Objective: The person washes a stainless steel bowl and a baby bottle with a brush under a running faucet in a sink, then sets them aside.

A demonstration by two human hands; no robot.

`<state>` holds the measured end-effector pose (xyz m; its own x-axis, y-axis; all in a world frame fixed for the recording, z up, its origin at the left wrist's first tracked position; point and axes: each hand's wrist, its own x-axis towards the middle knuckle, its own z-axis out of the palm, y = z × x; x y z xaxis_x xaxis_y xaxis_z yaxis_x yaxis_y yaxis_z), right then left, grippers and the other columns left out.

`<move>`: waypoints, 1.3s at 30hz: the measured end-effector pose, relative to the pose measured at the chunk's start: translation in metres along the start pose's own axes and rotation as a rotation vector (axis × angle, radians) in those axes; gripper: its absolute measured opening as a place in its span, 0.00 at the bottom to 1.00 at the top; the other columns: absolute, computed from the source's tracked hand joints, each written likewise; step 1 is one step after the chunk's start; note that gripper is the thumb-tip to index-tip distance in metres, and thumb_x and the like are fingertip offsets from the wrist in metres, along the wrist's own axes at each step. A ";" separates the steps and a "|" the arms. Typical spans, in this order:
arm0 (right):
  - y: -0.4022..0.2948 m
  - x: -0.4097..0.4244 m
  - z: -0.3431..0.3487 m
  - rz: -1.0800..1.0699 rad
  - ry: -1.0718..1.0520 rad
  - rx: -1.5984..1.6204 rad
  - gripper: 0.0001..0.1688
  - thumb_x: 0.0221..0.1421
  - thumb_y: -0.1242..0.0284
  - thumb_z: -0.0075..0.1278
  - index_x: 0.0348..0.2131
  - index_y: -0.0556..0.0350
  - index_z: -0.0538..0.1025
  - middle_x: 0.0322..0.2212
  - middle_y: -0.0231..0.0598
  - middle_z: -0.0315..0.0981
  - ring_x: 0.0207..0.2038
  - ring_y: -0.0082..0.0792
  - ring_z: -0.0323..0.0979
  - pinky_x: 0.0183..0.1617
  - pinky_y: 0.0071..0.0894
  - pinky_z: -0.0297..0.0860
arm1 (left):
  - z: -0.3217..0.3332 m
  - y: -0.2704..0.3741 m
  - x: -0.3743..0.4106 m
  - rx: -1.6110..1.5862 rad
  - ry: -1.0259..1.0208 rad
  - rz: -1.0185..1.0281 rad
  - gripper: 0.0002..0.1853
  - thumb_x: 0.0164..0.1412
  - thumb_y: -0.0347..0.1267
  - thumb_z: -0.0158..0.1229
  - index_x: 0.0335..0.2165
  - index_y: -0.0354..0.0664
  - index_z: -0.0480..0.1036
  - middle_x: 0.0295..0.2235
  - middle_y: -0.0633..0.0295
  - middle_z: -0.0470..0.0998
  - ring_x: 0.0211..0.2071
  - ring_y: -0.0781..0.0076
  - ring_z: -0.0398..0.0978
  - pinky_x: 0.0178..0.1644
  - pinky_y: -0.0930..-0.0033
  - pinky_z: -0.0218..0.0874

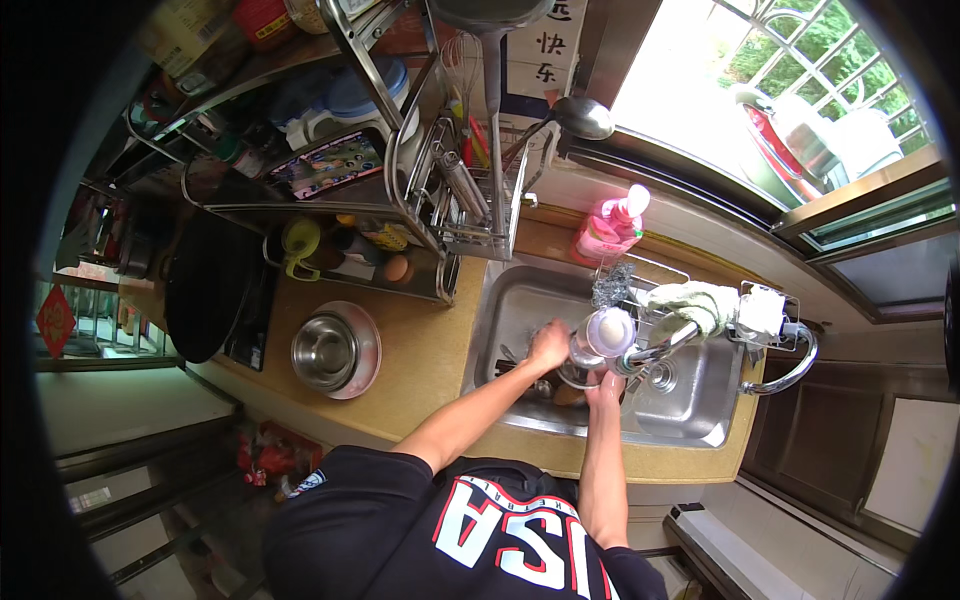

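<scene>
Both my hands are over the left basin of a stainless steel double sink [517, 289]. My left hand [550, 346] has its fingers curled at the left side of a clear round container [610, 332], which sits by the spout end of the chrome tap [664, 347]. Whether it grips anything is hidden. Below the spout, my wet right hand [606, 385] holds the near rim of a bowl-like vessel [579, 381], partly covered by the container. Utensils with dark handles [507, 366] and a brown item [568, 395] lie in the basin beneath.
Stacked steel bowls [324, 352] stand on the yellow counter [420, 352] at left. Behind the sink are a pink soap bottle [609, 229], a steel wool scourer [613, 283] and a draped cloth [694, 306]. A utensil rack [480, 225] holds a whisk and ladle, beside a phone [330, 165].
</scene>
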<state>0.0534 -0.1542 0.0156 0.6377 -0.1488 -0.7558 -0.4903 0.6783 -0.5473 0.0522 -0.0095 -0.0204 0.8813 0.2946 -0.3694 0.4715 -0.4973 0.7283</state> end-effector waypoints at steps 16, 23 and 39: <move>-0.030 -0.044 -0.035 -0.758 0.002 -0.956 0.19 0.62 0.69 0.40 0.25 0.66 0.72 0.18 0.35 0.70 0.23 0.26 0.67 0.28 0.31 0.63 | 0.047 0.061 0.028 -0.165 -0.504 0.531 0.17 0.61 0.37 0.53 0.44 0.38 0.71 0.44 0.61 0.75 0.46 0.71 0.71 0.53 0.67 0.61; 0.002 -0.006 -0.045 -0.859 0.204 -0.897 0.12 0.56 0.73 0.44 0.30 0.69 0.71 0.29 0.59 0.72 0.35 0.54 0.70 0.40 0.50 0.63 | 0.037 0.060 0.019 0.149 -0.716 0.486 0.19 0.59 0.39 0.54 0.45 0.40 0.70 0.45 0.62 0.75 0.47 0.70 0.70 0.54 0.65 0.59; -0.022 -0.010 -0.003 -0.480 -0.301 -0.202 0.20 0.64 0.65 0.39 0.50 0.60 0.68 0.45 0.40 0.70 0.47 0.34 0.70 0.53 0.35 0.66 | 0.076 0.060 0.011 -0.115 -0.247 0.486 0.24 0.56 0.43 0.56 0.49 0.45 0.68 0.47 0.64 0.73 0.50 0.67 0.68 0.57 0.63 0.56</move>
<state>0.0554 -0.1697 0.0341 0.9414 -0.1744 -0.2888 -0.1907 0.4310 -0.8820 0.0922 -0.0982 -0.0247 0.9841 -0.1535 -0.0894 0.0145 -0.4321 0.9017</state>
